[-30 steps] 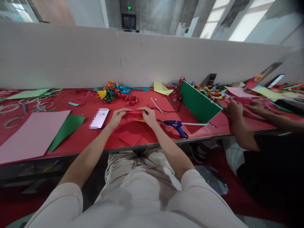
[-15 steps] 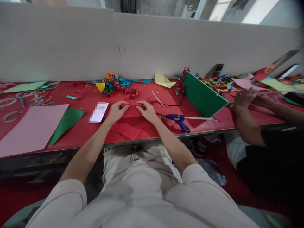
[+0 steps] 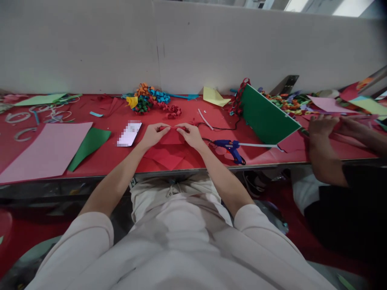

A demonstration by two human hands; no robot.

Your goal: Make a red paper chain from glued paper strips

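Observation:
A piece of red paper [image 3: 172,138] is pinched along its far edge by both hands. My left hand [image 3: 154,135] closes thumb and fingers on its left part, and my right hand [image 3: 190,135] does the same on the right, the fingertips close together. Under and in front of it, more red paper [image 3: 169,158] lies on the red table near the front edge. To the left of my left hand rests a phone [image 3: 129,133] with a lit screen. A blue glue gun [image 3: 229,147] with a white glue stick lies to the right of my right hand.
Pink paper [image 3: 50,149] and green paper [image 3: 90,148] lie at the left. Curled coloured paper strips [image 3: 148,98] sit at the back. A green board [image 3: 269,114] leans at the right, beside a co-worker's hands [image 3: 325,125]. A pale partition [image 3: 90,48] bounds the table's far side.
My fingertips have come closer together along the red paper's edge. The camera view has tilted down and shifted slightly. The other things on the table keep their places.

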